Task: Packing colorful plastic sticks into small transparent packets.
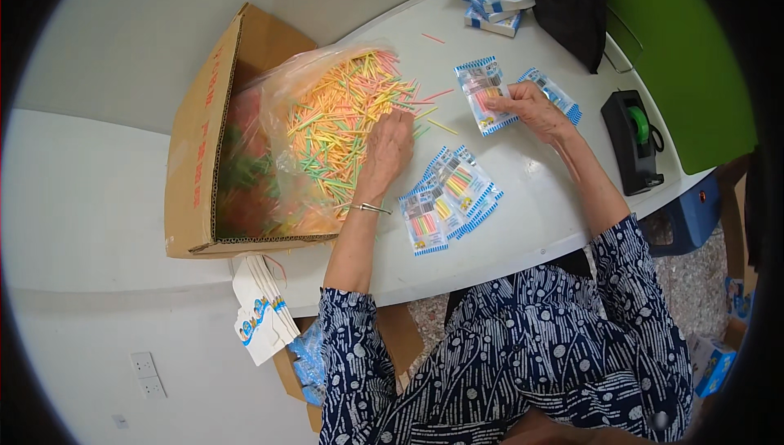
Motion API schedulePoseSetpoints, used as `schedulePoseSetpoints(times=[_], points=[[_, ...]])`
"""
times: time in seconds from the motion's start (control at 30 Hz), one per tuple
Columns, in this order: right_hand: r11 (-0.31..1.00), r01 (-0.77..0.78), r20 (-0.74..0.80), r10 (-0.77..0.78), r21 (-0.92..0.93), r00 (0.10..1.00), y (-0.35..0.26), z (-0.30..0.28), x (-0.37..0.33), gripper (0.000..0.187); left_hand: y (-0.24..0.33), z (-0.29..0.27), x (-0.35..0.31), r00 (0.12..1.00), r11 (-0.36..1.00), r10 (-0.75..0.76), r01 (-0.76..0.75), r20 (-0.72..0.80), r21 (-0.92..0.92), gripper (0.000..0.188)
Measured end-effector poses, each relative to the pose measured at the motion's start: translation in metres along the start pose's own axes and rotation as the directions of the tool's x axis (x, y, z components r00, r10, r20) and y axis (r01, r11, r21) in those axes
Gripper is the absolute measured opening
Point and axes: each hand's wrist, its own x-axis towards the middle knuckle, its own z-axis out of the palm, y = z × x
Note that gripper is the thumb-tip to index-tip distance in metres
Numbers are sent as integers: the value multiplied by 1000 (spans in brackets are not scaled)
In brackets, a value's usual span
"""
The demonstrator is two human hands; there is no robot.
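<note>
At the right edge of a heap of thin pastel sticks (pixel 339 122) in pink, yellow, orange and green, my left hand (pixel 390 147) reaches down with its fingers curled together. Whatever lies between those fingertips is hidden. My right hand (pixel 535 110) is closed on a small clear packet (pixel 482 86) with blue-striped ends, held over the table; pink and yellow sticks show inside it. Another packet (pixel 541 86) lies just behind that hand. Between my forearms, several filled packets (pixel 453 196) overlap on the white table (pixel 523 208).
The heap spills from a plastic-lined cardboard box (pixel 196 135) lying on its side. Small blue-and-white boxes (pixel 494 4) and a black bag (pixel 569 8) stand at the back. A black tape dispenser (pixel 629 139) sits at the right edge. Folded white cartons (pixel 263 310) hang at the near left edge.
</note>
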Motion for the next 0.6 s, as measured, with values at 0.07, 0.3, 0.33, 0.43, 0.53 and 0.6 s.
schedulePoseSetpoints(times=[0.07,0.3,0.33,0.43,0.53,0.6], points=[[1000,-12,-3,12,0,1000,1,1,1,27,5,-1,7,1000,999,-15,16,9,-49,16],[999,-22,4,22,40,1000,4,4,2,29,7,20,26,995,990,99,-99,0,100,18],[999,-22,6,22,40,1000,3,5,2,29,1,23,24,995,990,96,-95,-1,104,18],[999,-19,-1,19,30,1000,6,5,3,29,-18,24,19,992,992,111,-107,-59,68,13],[999,-26,-50,27,34,998,12,2,3,34,-15,6,17,983,993,-67,82,171,-82,6],[998,-9,-41,11,68,999,10,9,1,34,-19,0,9,974,987,-63,93,220,-131,5]])
